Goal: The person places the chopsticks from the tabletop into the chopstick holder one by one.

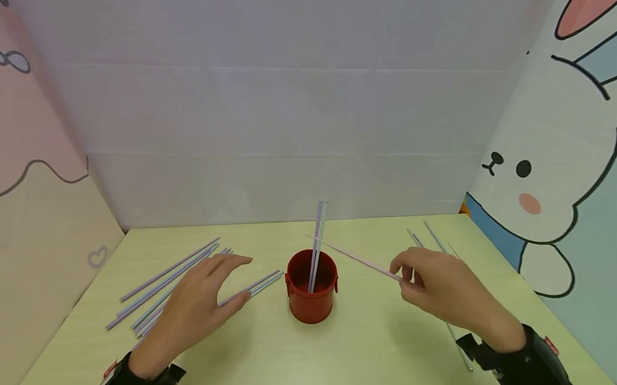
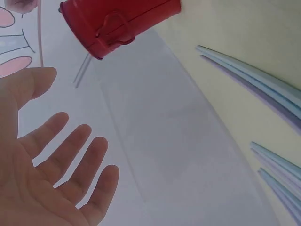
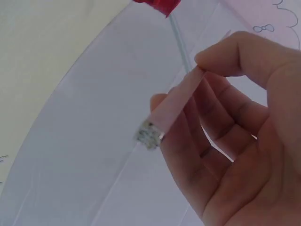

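Note:
My right hand pinches a thin pale pink stick near one end, between thumb and fingers. The stick slants up and left, its far tip overlapping the sticks in the cup in the head view. In the right wrist view the near end of the pink stick looks speckled. A red cup with small side handles stands upright at the middle, and a few thin sticks lean inside it. Left of the cup, my left hand holds nothing, its fingers spread and relaxed in the left wrist view.
Several lilac and pale blue sticks lie fanned on the left of the yellow table. More sticks lie at the right, partly behind my right hand. A white back panel and printed side panels surround the table.

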`<state>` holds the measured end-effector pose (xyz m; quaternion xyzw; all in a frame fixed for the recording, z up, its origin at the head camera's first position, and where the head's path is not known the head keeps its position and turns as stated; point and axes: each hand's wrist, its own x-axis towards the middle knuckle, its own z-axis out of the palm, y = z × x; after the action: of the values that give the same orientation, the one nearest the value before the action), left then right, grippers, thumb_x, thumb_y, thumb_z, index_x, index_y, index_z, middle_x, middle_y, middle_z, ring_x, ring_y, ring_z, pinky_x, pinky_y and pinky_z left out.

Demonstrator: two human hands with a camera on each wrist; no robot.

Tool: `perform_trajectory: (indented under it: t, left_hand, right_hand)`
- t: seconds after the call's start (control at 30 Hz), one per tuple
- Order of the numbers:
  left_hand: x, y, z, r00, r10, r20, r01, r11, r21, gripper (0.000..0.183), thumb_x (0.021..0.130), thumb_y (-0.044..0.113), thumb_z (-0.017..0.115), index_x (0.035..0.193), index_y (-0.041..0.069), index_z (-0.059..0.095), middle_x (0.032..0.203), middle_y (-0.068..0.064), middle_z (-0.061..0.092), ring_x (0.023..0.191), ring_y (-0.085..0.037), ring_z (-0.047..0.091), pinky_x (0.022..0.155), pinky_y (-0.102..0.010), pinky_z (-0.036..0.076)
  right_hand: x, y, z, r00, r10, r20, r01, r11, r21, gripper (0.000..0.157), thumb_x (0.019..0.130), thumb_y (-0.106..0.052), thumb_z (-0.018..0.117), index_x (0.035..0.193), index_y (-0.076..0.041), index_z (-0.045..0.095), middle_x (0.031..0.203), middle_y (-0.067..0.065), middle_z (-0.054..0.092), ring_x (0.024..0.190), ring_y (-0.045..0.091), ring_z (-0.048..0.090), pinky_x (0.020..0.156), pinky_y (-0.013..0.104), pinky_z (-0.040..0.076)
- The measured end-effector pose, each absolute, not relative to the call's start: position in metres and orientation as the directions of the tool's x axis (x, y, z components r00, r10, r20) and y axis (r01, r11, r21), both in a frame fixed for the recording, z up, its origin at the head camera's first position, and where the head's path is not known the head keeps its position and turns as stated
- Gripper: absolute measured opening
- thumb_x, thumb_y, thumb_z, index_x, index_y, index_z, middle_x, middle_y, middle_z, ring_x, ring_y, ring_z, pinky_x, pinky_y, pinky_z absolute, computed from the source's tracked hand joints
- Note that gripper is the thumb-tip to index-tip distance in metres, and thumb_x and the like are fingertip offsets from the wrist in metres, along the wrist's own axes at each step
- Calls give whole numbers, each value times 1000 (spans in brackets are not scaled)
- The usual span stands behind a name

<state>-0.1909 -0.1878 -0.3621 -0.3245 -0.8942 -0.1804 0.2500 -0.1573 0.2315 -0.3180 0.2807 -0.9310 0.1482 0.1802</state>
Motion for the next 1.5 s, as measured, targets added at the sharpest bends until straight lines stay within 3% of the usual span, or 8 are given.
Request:
perform_trajectory:
  t: [0.23,0.5,0.73,0.93,1.2,1.37,1.5]
  left_hand:
    - [-178,-158,-332,-624,534,570,718,680,149,48,81,38,73,124,28,57,122,13,53,112,-11,48,88,-39,46]
    - [-169,-119,-325,-561,622,546,788,604,122,35,78,35,78,109,27,64,105,14,59,93,-4,45,68,-23,48]
    - [-164,-97,-334,-561,687,463,815,555,164,20,79,30,78,93,24,64,89,14,59,81,-4,45,64,-19,46]
    - [-161,-89,-339,-539,687,487,832,524,183,14,81,23,76,82,23,62,78,14,56,72,-5,43,60,-18,41]
    - [-163,-88,-346,-546,705,451,836,496,236,13,82,18,76,81,22,63,79,14,57,70,-3,45,62,-16,43]
    - [-166,-91,-346,-568,695,442,822,504,265,13,81,16,74,82,22,62,78,13,55,68,-3,47,60,-14,43]
    - [-171,-97,-341,-622,634,459,782,535,320,14,80,13,73,82,21,62,76,14,54,68,-2,50,57,-13,45]
  right_hand:
    - [-154,196,-313,-710,-593,380,-663,744,-78,22,76,-12,71,91,-26,63,79,-20,51,61,-2,44,50,18,41]
    - [-156,163,-319,-681,-650,338,-709,700,-81,20,75,-13,72,88,-25,63,77,-16,52,64,1,45,50,17,42]
    - [-154,141,-323,-635,-690,347,-756,647,-99,19,75,-11,73,85,-23,62,77,-13,54,64,3,44,51,16,41]
    - [-153,133,-327,-574,-718,393,-798,598,-72,20,73,-7,71,82,-21,61,77,-13,53,64,2,42,51,15,38]
    - [-152,131,-329,-585,-729,356,-802,586,-116,21,74,-5,70,81,-22,60,76,-13,52,66,3,42,55,16,39]
    - [-157,138,-325,-577,-722,381,-817,521,-248,23,79,-6,69,91,-24,63,84,-14,54,73,3,48,63,17,45]
    - [-171,154,-320,-625,-651,431,-771,424,-476,41,81,1,62,114,-23,57,103,-11,57,89,8,55,74,27,52]
